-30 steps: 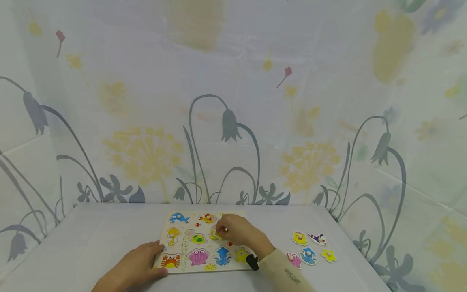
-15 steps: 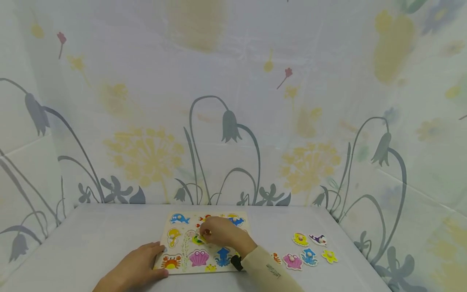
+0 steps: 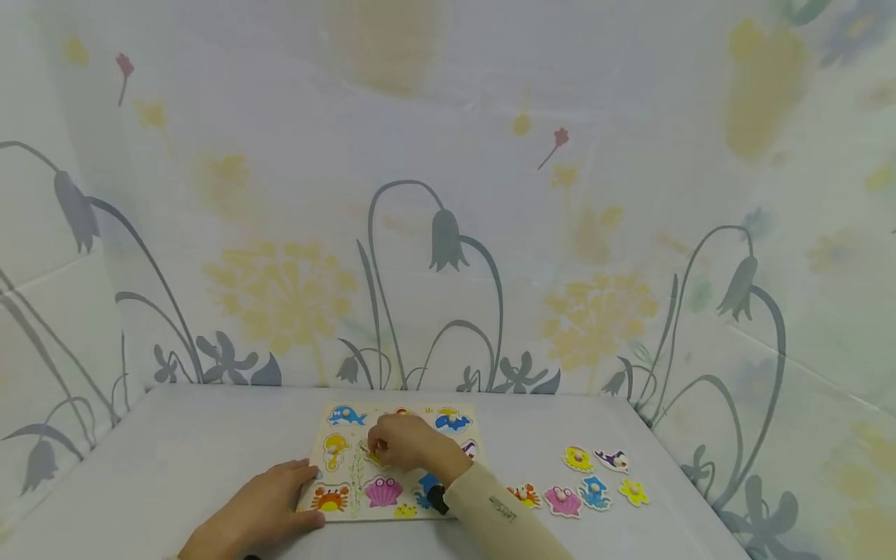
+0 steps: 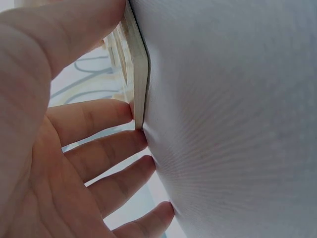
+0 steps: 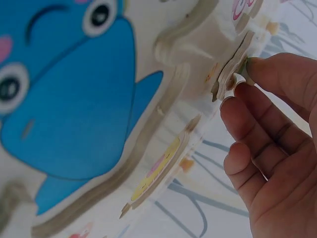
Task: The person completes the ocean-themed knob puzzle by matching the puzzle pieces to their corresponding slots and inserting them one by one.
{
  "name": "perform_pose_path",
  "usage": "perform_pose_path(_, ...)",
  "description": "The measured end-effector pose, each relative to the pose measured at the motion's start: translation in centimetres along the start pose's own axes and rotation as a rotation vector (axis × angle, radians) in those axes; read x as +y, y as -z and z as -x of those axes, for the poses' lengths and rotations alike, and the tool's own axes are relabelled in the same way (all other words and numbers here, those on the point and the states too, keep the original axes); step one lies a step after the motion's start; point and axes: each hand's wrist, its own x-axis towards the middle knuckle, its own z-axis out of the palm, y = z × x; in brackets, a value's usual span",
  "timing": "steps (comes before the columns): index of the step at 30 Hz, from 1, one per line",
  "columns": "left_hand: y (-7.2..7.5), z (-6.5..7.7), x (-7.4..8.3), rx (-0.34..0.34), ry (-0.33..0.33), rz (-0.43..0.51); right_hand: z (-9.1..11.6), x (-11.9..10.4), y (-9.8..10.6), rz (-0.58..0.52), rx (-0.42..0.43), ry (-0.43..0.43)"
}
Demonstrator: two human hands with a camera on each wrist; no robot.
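On the white table lies a wooden peg puzzle board [image 3: 367, 515] with sea-animal shapes. My right hand [image 3: 413, 445] is over its middle. In the right wrist view, thumb and fingertips pinch a puzzle piece [image 5: 233, 69] by its knob; the piece is seen edge-on, its picture mostly hidden. A blue squid recess [image 5: 84, 109] fills the left of that view. My left hand [image 3: 262, 502] rests at the board's front left corner, thumb on the near side. Its spread fingers [image 4: 101, 156] touch the board's edge and the tabletop in the left wrist view.
Several loose pieces lie right of the board: a crab [image 3: 525, 495], a pink shell [image 3: 563, 502], a blue squid [image 3: 594, 492], a yellow starfish [image 3: 633, 491], a yellow octopus [image 3: 577, 458] and a purple-and-white one [image 3: 613, 460]. A flower-patterned curtain [image 3: 448, 155] stands behind the table.
My right hand has moved left across the board with the pinched piece, from the right of the turtle picture to over it. The blue whale at upper right is uncovered. My left hand stays put.
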Motion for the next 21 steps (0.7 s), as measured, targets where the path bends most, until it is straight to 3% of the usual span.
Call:
perform_pose_path(12, 0.01, 0.08, -0.07, 0.028, -0.023, -0.013, -0.18, -0.13, 0.20, 0.001, -0.021, -0.027)
perform_pose_path(21, -0.07, 0.00, -0.09, 0.004, -0.001, -0.006, -0.18, -0.26, 0.22, -0.014, -0.035, -0.047)
